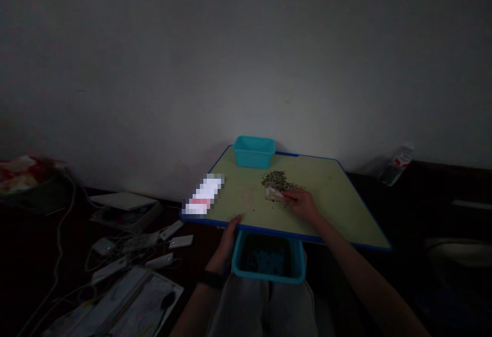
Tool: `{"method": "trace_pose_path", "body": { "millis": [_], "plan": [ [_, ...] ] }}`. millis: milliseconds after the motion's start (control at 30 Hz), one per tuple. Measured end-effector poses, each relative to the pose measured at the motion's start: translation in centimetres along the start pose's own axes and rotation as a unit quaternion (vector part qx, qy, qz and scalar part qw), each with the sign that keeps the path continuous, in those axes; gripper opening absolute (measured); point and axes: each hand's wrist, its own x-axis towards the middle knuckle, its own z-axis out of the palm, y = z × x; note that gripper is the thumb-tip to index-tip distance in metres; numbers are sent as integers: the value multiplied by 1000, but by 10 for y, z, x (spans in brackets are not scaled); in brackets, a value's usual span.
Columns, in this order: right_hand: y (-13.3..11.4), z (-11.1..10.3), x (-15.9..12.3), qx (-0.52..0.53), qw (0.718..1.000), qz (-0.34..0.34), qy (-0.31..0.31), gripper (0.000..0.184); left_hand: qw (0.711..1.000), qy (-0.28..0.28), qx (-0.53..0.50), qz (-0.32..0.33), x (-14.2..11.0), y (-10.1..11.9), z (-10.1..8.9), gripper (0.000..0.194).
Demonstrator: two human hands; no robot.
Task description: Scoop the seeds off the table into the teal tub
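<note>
A pale yellow-green board with a blue rim has a pile of dark, seed-like bits near its middle. At the near side of this pile my right hand is closed on a small, whitish, partly see-through flat piece; its exact kind is unclear. Left of it lies a small scatter of pale bits. My left hand is closed at the board's near edge, thumb on top and other fingers hidden below. Right beside it, a turquoise bin with dark contents sits over my lap, under the edge.
Another turquoise bin stands at the board's back, near the wall. A lit, blurred phone-like screen lies at the left. Power strips, cables and white chargers crowd the dark left side. A clear package lies far right.
</note>
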Motion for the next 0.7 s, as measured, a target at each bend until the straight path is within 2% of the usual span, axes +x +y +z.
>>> {"method": "trace_pose_path", "body": {
  "millis": [200, 367, 533, 700],
  "plan": [
    [-7, -2, -7, 28, 1000, 10, -9, 20, 999, 10, 19, 27, 7, -3, -4, 34],
    [-19, -11, -10, 49, 998, 26, -7, 20, 1000, 13, 10, 20, 2, 1, -1, 35],
    [-11, -36, -32, 45, 993, 104, 44, 22, 999, 11, 31, 20, -1, 4, 1, 33],
    [8, -62, -67, 45, 974, 216, 39, 26, 999, 10, 28, 27, 3, 2, 0, 28]
  ]
}}
